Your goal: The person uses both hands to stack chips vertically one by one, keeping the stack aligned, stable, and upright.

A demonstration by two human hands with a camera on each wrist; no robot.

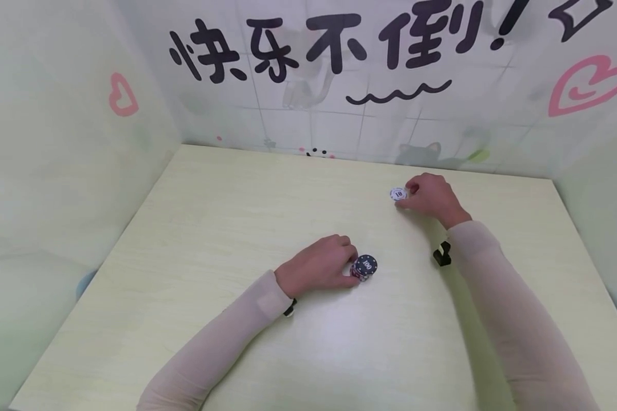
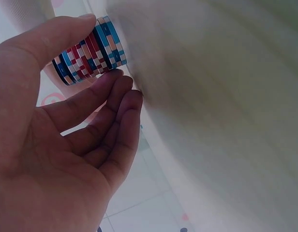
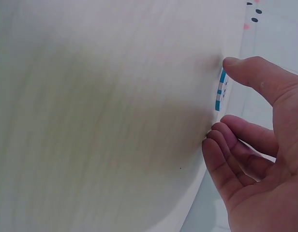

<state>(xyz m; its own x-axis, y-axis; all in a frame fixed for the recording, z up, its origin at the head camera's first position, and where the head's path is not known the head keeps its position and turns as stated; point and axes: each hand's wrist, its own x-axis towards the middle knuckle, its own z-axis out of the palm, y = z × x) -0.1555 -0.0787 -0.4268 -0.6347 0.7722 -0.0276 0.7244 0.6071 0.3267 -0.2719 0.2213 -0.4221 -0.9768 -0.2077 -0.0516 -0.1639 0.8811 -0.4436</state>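
Observation:
My left hand point(image 1: 323, 264) holds a short stack of poker chips point(image 1: 365, 266) between thumb and index finger. A dark chip marked 100 tops the stack, which stands upright on the table. In the left wrist view, blue, red and white edges line the chip stack point(image 2: 89, 52). Farther back and to the right, my right hand point(image 1: 434, 197) is around one white chip point(image 1: 398, 194) marked 10, lying flat. The right wrist view shows the thumb at one end of this chip point(image 3: 220, 91), with a small gap between it and the index finger point(image 3: 248, 133).
The pale wooden table point(image 1: 226, 200) has printed cloth walls behind and at both sides. The white chip lies close to the back wall point(image 1: 334, 128). A black wrist-camera mount point(image 1: 442, 254) hangs under the right wrist.

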